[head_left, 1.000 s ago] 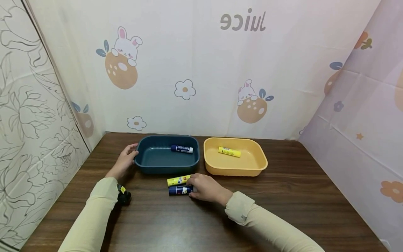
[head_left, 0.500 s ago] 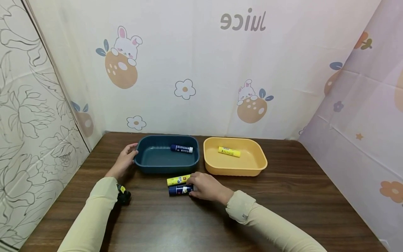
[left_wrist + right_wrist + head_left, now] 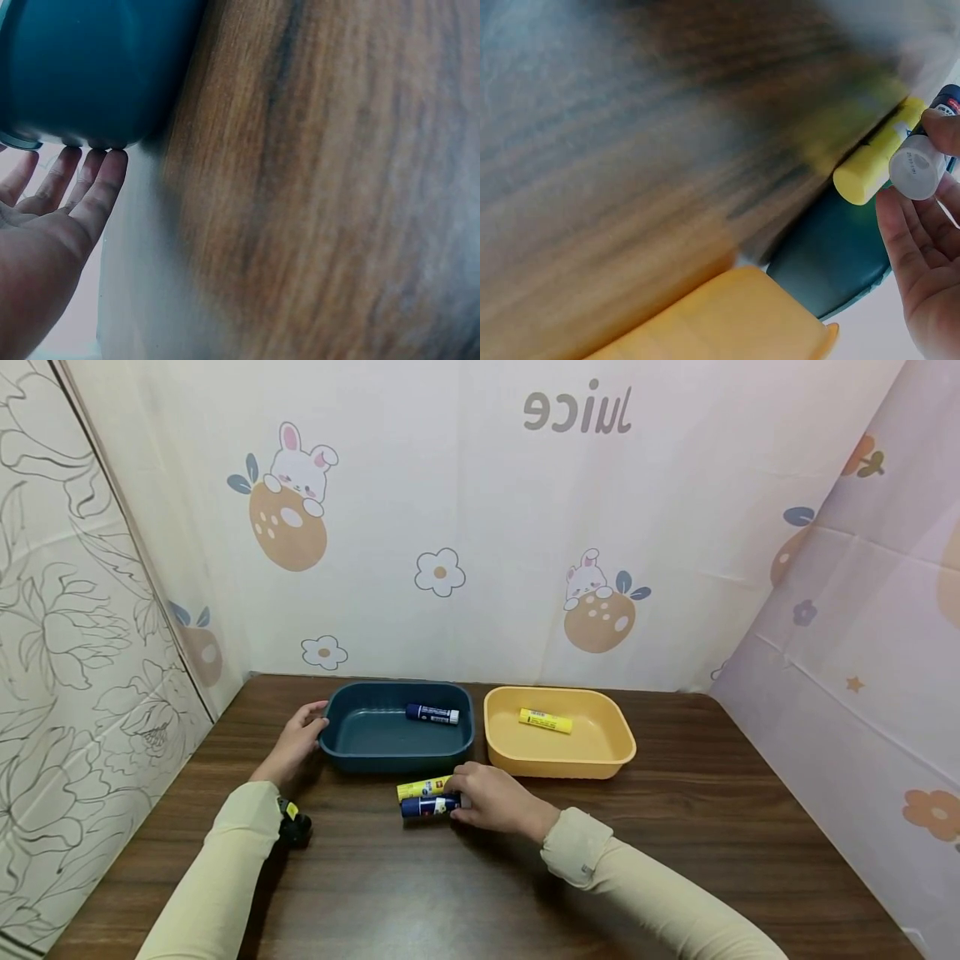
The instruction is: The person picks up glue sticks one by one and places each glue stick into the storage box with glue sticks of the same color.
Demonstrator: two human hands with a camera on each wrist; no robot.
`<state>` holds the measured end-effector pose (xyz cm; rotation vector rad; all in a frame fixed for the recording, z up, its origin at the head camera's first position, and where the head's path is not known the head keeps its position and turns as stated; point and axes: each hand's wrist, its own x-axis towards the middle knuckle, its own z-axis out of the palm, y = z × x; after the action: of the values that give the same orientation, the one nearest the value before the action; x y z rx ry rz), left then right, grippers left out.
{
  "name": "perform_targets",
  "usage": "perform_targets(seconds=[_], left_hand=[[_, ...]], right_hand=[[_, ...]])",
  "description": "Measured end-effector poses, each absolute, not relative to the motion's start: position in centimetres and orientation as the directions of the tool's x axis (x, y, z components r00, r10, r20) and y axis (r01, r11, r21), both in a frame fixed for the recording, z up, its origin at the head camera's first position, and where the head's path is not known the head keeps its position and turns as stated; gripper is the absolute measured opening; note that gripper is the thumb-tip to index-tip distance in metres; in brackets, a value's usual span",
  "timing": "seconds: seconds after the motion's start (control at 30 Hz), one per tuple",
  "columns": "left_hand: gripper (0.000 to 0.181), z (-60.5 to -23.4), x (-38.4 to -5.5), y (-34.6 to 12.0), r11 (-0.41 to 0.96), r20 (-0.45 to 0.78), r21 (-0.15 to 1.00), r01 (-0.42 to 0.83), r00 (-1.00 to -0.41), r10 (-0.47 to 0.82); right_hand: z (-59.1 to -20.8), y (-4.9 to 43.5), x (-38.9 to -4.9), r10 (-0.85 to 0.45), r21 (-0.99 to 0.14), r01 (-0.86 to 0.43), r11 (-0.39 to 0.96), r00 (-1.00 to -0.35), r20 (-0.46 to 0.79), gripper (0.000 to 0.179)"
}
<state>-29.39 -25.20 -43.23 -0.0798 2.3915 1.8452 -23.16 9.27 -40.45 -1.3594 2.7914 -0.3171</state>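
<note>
At the back of the table [image 3: 450,893] I have left tray [image 3: 397,764], stick A [image 3: 432,714] inside; right of it, right tray [image 3: 558,769], stick B [image 3: 545,721] inside. Before left tray, stick C [image 3: 417,789] sits just behind stick D [image 3: 427,807], in the right hand [image 3: 491,797]; left hand [image 3: 296,743] at left tray's left end.

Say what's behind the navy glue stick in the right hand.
Behind the navy glue stick lies a yellow glue stick, with the teal tray beyond. In the head view, the right hand covers the yellow one's right end; the navy one hides some of its near side.
</note>
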Motion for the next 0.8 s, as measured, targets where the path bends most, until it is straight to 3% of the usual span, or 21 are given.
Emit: perform_targets(seconds=[0.8], left_hand=[[0.051,-43.3,-29.3,-25.1,0.287,-0.085,0.955,-0.078,-0.996,0.014]], right_hand=[[-36.9,8.0,-24.1,-0.781,-0.168,-0.794,0.585,-0.607,0.146,0.028]])
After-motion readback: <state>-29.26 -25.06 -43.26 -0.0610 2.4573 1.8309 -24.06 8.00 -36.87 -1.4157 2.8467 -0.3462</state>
